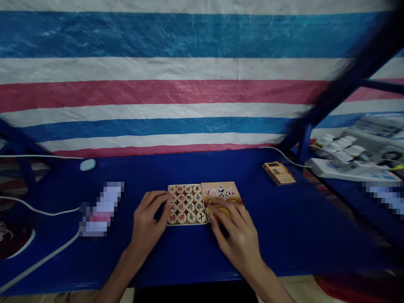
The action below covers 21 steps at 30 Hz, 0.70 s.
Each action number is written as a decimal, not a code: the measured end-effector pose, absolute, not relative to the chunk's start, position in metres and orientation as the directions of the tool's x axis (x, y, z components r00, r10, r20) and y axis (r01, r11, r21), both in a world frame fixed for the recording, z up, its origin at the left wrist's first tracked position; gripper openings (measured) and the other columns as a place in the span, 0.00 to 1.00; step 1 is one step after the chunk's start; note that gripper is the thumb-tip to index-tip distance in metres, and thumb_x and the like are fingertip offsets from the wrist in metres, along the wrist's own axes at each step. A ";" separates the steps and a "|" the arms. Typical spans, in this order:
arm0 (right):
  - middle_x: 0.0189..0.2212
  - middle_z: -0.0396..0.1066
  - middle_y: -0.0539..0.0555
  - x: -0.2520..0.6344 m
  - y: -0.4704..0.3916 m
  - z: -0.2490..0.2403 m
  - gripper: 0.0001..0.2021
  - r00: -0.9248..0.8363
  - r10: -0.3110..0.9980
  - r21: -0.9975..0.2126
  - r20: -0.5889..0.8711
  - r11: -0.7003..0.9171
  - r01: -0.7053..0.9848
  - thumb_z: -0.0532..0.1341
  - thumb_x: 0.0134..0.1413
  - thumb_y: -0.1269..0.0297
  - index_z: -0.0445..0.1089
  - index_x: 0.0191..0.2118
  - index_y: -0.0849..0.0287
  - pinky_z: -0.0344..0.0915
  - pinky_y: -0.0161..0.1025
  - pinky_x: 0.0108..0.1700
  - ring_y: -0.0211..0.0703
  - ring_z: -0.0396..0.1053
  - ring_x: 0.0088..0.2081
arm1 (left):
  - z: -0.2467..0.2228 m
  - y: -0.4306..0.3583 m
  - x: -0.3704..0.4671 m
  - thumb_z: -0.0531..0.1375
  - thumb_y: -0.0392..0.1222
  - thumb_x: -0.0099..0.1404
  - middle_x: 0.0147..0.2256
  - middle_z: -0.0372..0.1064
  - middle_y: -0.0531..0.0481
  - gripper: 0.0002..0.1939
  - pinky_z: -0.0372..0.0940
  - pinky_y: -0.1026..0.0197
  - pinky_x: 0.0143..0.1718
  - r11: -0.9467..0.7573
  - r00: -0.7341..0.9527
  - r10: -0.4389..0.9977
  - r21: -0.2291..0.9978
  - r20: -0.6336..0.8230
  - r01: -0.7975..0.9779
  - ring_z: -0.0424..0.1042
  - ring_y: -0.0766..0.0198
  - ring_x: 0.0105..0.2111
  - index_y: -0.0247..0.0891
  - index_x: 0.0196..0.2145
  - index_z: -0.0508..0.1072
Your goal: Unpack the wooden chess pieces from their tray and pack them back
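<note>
In the head view, a shallow box of Chinese chess pieces lies on the blue table. Its round wooden discs sit in rows, with red characters mostly to the left and black ones to the right. My left hand grips the left edge, thumb at the side and fingertips over the outer pieces. Against the right side lies the printed box lid, face up with Chinese lettering. Over this lid rests my right hand, fingers spread and bent, tips on its left part. The hand covers much of the lid's lower half.
A phone with a blurred screen lies left, near white cables and a pale rounded device. Back right are a small brown box and a power strip with several plugs. Striped sheeting hangs behind the blue table.
</note>
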State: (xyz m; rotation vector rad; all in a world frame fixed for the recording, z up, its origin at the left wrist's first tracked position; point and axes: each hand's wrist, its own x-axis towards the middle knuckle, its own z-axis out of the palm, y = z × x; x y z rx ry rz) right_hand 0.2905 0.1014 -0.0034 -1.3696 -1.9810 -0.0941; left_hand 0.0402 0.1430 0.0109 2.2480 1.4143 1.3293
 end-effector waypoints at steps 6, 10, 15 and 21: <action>0.63 0.66 0.54 0.313 0.062 -0.020 0.25 -0.302 0.813 -0.165 0.498 0.431 0.887 0.59 0.64 0.69 0.63 0.65 0.53 0.63 0.52 0.57 0.54 0.64 0.62 | -0.006 0.095 0.037 0.60 0.27 0.68 0.44 0.74 0.49 0.18 0.70 0.59 0.45 -0.569 0.179 0.760 0.505 0.625 0.649 0.74 0.63 0.44 0.43 0.52 0.75; 0.55 0.74 0.51 0.318 0.053 -0.020 0.21 -0.220 0.792 -0.232 0.570 0.412 0.881 0.61 0.61 0.68 0.69 0.59 0.49 0.64 0.53 0.55 0.52 0.69 0.54 | -0.011 0.068 0.048 0.59 0.26 0.68 0.43 0.76 0.48 0.21 0.71 0.59 0.42 -0.627 0.301 0.733 0.434 0.609 0.647 0.76 0.63 0.41 0.42 0.55 0.74; 0.63 0.65 0.57 0.323 0.051 -0.025 0.24 -0.024 0.839 -0.297 0.544 0.219 0.929 0.59 0.64 0.59 0.64 0.64 0.51 0.63 0.56 0.54 0.59 0.66 0.59 | -0.020 0.048 0.090 0.56 0.32 0.68 0.45 0.79 0.46 0.20 0.75 0.58 0.39 -0.665 0.407 0.712 0.362 0.572 0.654 0.78 0.59 0.42 0.39 0.56 0.73; 0.67 0.60 0.59 0.331 0.048 -0.031 0.27 0.067 0.877 -0.389 0.476 0.142 0.910 0.56 0.66 0.55 0.58 0.68 0.53 0.63 0.58 0.55 0.61 0.64 0.61 | -0.040 0.033 0.128 0.56 0.36 0.64 0.63 0.65 0.35 0.33 0.76 0.47 0.47 -0.658 0.500 0.687 0.161 0.527 0.735 0.67 0.46 0.63 0.40 0.67 0.63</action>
